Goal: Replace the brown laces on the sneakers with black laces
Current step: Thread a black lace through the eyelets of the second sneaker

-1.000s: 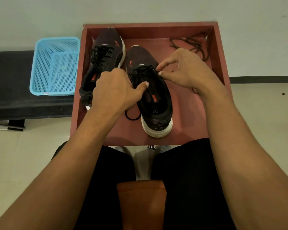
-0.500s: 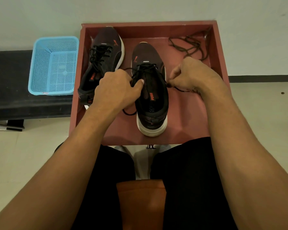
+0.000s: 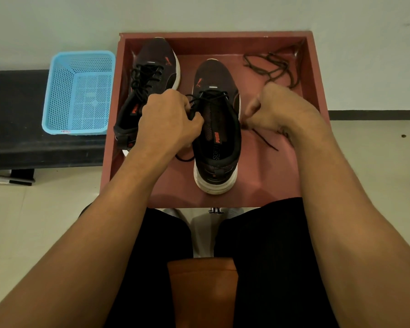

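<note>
Black lace (image 3: 208, 98) ends got pulled apart beside the near sneaker (image 3: 217, 129); left hand (image 3: 168, 119) and right hand (image 3: 277, 107) pinch them, tightening it.

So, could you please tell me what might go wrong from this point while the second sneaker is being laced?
1. Both hands, left hand and right hand, pull the black lace sideways; uneven pulling could leave unequal ends.
2. The right sneaker stands free in the red tray; a hard tug may tip it.
3. The brown laces lie nearby and could snag.
</note>
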`<state>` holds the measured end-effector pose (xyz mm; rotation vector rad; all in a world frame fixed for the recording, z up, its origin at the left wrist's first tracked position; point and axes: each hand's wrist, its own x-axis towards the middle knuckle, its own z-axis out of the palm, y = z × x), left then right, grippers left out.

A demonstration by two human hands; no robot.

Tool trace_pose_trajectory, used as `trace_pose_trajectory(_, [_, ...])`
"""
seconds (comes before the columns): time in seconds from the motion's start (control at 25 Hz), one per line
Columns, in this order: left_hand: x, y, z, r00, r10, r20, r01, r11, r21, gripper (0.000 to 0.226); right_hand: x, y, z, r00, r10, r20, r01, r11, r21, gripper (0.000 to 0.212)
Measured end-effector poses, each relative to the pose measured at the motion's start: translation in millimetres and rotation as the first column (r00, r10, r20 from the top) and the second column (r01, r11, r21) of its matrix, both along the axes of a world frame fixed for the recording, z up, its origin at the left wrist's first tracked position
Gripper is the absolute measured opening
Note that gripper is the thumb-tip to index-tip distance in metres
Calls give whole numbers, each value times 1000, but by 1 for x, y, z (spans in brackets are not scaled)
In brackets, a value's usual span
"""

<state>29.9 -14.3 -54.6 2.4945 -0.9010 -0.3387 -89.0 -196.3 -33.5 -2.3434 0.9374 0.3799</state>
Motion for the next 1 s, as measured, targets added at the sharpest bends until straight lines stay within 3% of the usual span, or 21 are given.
trace_pose_trajectory(0.08, [1, 0, 0, 1000, 4, -11, -4, 1000, 0, 28, -4, 4, 0, 986, 69, -151, -73, 997, -24, 19])
trace_pose_trajectory(0.12, [1, 0, -1, 1000, 4, -13, -4, 1000, 0, 28, -4, 4, 0, 989, 73, -130, -77, 997, -25, 19])
trace_pose_trajectory(0.28, [1, 0, -1, 1000, 4, -18, -4, 1000, -10, 28, 1, 0, 1, 969, -68, 237, 60, 997, 41, 9])
trace_pose_trajectory(0.36, [2, -1, 0, 1000, 1, -21, -1, 1000, -12, 27, 4, 1, -1, 960, -42, 275, 35, 999, 32, 3])
trace_pose_trajectory(0.48, [2, -1, 1, 1000, 3, -30, -3, 1000, -16, 25, 4, 2, -1, 980, -36, 196, 35, 999, 10, 7])
trace_pose_trajectory(0.64, [1, 0, 2, 999, 7, -43, -7, 1000, -14, 25, -3, 4, 7, 983, 69, -168, -83, 994, -77, 20])
trace_pose_trajectory(0.76, [0, 0, 3, 999, 11, -46, -11, 1000, -10, 25, -4, 3, 9, 998, -1, -70, -1, 1000, -30, 4])
trace_pose_trajectory(0.88, [1, 0, 3, 998, 14, -57, -14, 1000, -3, 25, 1, 3, 3, 987, -1, 160, 2, 1000, -8, 6])
trace_pose_trajectory(1.0, [1, 0, 4, 998, 16, -64, -15, 1000, 5, 24, 5, 4, 1, 975, 42, 216, -41, 999, -10, 5])
